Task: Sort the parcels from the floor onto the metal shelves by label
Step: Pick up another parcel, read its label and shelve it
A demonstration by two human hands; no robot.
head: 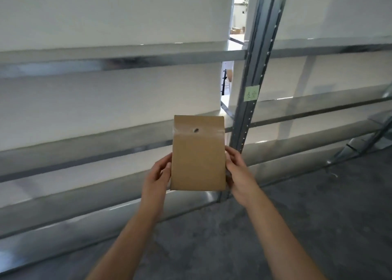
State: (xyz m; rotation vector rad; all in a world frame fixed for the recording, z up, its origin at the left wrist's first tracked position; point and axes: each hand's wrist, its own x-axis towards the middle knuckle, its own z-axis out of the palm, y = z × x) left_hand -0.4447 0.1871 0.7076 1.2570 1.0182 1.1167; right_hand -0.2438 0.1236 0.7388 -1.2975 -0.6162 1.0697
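i see both bare arms reaching forward from the bottom of the view, holding one flat brown parcel (198, 156) upright in the air between them. the left hand (158, 175) grips the parcel's lower left edge, fingers curled behind it and thumb at the front. the right hand (238, 173) grips the lower right edge the same way. the parcel's face toward me is plain brown, with a small dark spot near the top and a glossy band of tape across it; no label shows on this side.

behind the parcel stand the metal shelves (127, 60), grey and shiny, their long front edges running across the view at a slant. the parcel hangs in front of the lower shelf edges, touching none of them. a white wall shows through behind the shelves.

just right of the parcel rises an upright shelf post (257, 67) with a row of small holes. a pale green sticky note (251, 93) with handwriting is stuck on it above the parcel; the writing is too blurred to read. further shelf edges continue to the right of the post.

below lies a grey concrete floor (297, 226). the picture is slightly blurred.
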